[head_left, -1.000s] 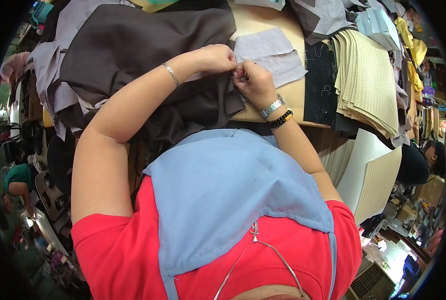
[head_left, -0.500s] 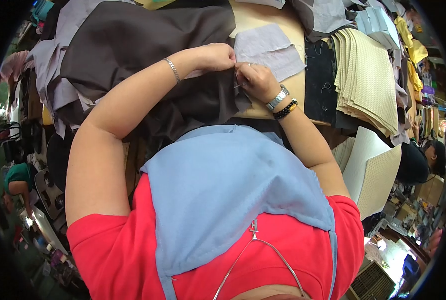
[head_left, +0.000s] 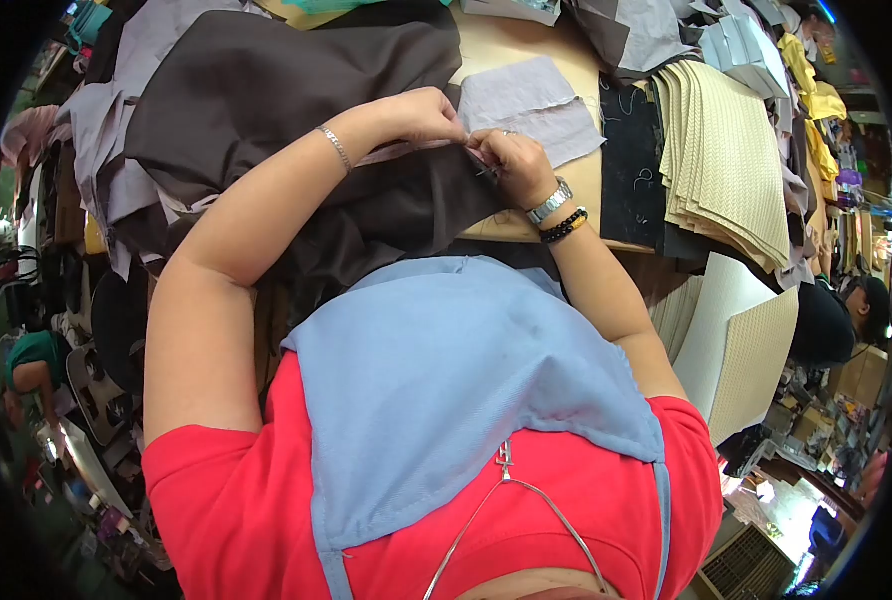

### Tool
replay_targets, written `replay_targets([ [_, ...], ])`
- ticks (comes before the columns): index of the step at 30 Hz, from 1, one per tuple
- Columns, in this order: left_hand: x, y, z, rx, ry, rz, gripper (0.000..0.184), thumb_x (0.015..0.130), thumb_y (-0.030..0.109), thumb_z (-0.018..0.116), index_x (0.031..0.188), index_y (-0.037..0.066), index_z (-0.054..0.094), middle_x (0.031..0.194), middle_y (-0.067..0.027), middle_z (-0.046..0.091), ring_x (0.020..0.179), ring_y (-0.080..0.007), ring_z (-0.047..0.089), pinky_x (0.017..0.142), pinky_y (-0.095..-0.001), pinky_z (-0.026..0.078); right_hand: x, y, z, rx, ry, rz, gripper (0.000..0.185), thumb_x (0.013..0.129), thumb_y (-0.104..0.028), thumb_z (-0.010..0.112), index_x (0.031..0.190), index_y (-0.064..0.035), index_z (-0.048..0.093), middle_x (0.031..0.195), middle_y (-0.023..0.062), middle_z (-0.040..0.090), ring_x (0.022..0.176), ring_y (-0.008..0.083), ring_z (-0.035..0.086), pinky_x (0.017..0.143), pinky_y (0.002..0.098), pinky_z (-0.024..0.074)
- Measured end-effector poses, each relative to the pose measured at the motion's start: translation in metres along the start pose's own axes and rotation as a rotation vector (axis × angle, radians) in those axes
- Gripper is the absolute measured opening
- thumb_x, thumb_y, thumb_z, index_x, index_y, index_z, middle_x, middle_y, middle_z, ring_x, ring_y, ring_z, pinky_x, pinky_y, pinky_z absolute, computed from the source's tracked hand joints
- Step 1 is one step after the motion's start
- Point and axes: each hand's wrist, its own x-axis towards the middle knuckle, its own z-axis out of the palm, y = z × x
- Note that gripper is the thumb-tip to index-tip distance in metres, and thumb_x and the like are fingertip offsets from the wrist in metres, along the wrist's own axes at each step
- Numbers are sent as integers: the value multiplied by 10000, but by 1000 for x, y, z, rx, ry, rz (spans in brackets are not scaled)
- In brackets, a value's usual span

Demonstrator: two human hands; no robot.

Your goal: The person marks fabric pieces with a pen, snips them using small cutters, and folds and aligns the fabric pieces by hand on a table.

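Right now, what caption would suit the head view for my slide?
Left hand and right hand, close together at dark cloth, near a pale fabric piece.

Bright light on worktable [head_left: 541, 43]; edges bent by fisheye, corners black; glare at lower right

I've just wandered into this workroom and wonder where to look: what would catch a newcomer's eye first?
Probably the bright red shirt and blue apron, filling the lower middle of the view. Above them, the left hand and right hand come close together at the edge of a large dark brown cloth. At the upper right, a fanned stack of cream, textured sheets also stands out.
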Motion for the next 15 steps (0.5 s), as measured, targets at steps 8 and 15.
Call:
replay_targets([
  [8, 3, 6, 6, 87, 69, 1, 254, 774, 292, 687, 809, 43, 726, 695, -49, 670, 670, -135, 611, 655, -314, 487, 1, -1, -2, -73, -43, -37, 92, 799, -42, 670, 860, -89, 620, 660, 65, 584, 595, 253, 607, 540, 362, 471],
  [15, -3, 6, 18, 156, 130, -19, 238, 827, 290, 637, 891, 70, 702, 741, -62, 665, 690, -154, 617, 661, -314, 482, 5, 2, -1, 13, -96, -43, 127, 777, -24, 635, 838, -101, 555, 655, 72, 577, 599, 268, 613, 538, 381, 476],
])
